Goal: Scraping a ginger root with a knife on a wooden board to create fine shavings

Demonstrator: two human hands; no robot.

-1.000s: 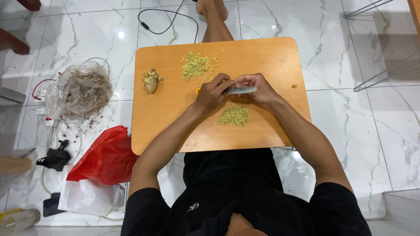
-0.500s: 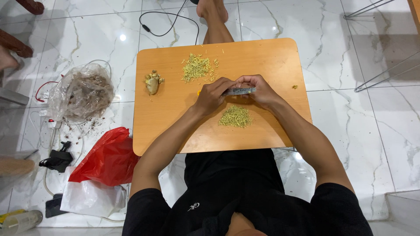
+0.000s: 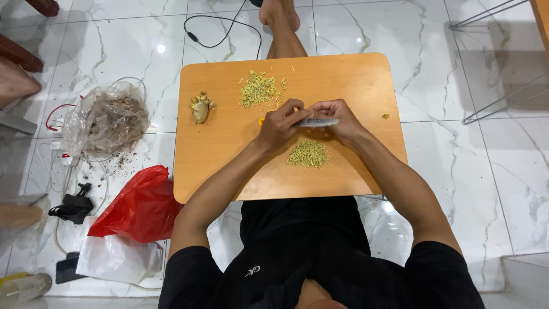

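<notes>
A low orange wooden table (image 3: 354, 74) stands over my lap. Both hands meet above its middle. My left hand (image 3: 279, 125) is closed around what looks like a knife's yellow handle, and the grey blade (image 3: 319, 122) points right. My right hand (image 3: 340, 117) pinches that blade with its fingertips. Just below the hands lies a small pile of fine yellow-green shreds (image 3: 309, 154). A larger, looser pile of shreds (image 3: 258, 89) lies at the table's far side. A knobbly piece of ginger root (image 3: 200, 109) rests near the left edge.
My outstretched leg and foot (image 3: 280, 23) show beyond the table beside a black cable (image 3: 217, 34). On the marble floor to the left are a clear bag of scraps (image 3: 106, 120), a red bag (image 3: 140, 206), a white bag (image 3: 117, 257) and another person's foot (image 3: 17, 80).
My hands stay together over the near pile with only small finger movement on the blade. At the left edge, another person's foot has come into view.
</notes>
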